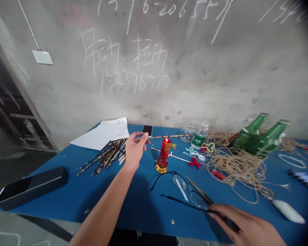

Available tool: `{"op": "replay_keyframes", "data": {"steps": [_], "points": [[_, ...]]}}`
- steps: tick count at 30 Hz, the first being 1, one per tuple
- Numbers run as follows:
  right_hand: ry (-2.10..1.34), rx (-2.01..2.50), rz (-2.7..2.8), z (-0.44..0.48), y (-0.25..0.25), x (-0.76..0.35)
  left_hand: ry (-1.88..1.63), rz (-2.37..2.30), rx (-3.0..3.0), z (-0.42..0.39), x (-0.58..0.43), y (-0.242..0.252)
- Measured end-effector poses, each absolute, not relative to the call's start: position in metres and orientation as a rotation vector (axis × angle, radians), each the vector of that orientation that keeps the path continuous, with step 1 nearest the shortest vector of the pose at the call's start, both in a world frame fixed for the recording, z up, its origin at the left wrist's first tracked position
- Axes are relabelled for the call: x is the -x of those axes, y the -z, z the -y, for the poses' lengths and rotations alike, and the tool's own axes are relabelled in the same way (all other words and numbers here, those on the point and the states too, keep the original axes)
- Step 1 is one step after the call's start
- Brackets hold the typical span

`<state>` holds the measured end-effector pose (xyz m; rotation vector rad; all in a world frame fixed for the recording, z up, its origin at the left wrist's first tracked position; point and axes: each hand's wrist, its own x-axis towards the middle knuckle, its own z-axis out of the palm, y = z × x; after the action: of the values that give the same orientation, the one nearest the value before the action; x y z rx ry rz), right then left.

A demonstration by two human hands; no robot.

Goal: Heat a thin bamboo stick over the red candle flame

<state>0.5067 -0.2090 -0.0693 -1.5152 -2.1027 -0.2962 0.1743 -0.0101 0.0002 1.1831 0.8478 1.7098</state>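
My left hand (135,147) pinches a thin mottled brown stick (179,136), which runs right across the top of a lit red candle (165,152) in a gold holder (161,167). Whether the stick touches the flame, I cannot tell. At the lower right, my blurred right hand (242,223) is closed around a slim pointed tool (198,189) with a gold-coloured tip and a dark handle; its exact kind is unclear. Eyeglasses (180,181) lie beside the tool, one corner by my fingertips. Several similar sticks (109,155) are heaped left of my left hand.
White papers (100,135) and a phone (148,130) lie toward the wall. Right of the candle are a glass jar (187,135), a water bottle (200,136), pipe-cleaner flowers (195,163), tangled cord (231,167) and green bottles (269,138). A dark long box (33,186) sits left.
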Motion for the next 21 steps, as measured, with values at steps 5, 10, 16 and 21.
{"op": "replay_keyframes", "data": {"steps": [5,10,16,21], "points": [[0.246,1.504,2.239,0.205,0.056,-0.491,-1.701,-0.86,-1.174,0.01,-0.174,0.0],[0.284,1.392,2.302,0.205,0.049,-0.467,-1.692,-0.85,-1.156,0.011,-0.174,-0.001],[0.432,1.282,2.334,0.206,0.037,-0.454,-1.7,-0.851,-1.142,0.012,-0.174,-0.003],[0.373,1.246,2.419,0.214,-0.01,-0.434,-1.696,-0.829,-1.147,0.011,-0.175,-0.002]]}}
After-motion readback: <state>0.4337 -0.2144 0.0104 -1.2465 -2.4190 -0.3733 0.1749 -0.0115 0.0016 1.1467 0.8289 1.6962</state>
